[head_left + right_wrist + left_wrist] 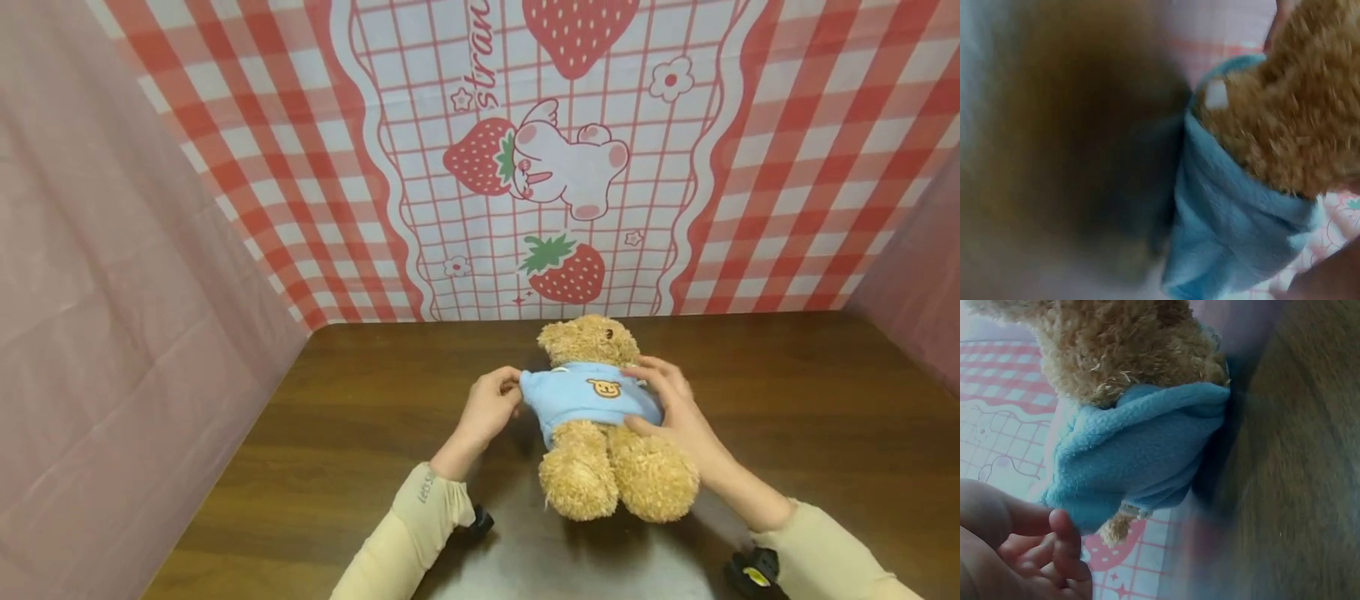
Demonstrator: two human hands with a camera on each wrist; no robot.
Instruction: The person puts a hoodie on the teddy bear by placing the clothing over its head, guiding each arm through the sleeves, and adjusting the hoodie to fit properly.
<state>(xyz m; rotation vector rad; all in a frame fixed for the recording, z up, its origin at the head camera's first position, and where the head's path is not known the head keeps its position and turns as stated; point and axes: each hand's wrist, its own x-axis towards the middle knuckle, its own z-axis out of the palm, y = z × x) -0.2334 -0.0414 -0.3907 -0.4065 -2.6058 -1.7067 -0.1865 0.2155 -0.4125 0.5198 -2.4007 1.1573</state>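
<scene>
A tan, curly-furred teddy bear in a light blue shirt is on the wooden table, its legs toward me. The shirt has a small bear face on its front. At the bear's left side in the head view, my left hand pinches the edge of the shirt's sleeve between thumb and fingers. That pinch on the blue cloth also shows in the left wrist view. My right hand grips the bear's other side, thumb low on the shirt and fingers near its shoulder. The right wrist view shows the shirt's hem around the fur, with a white tag.
The brown table extends around the bear. Behind it hangs a red-and-white checked cloth with strawberry prints. Pink curtains stand at both sides. A black wrist device sits under each sleeve cuff.
</scene>
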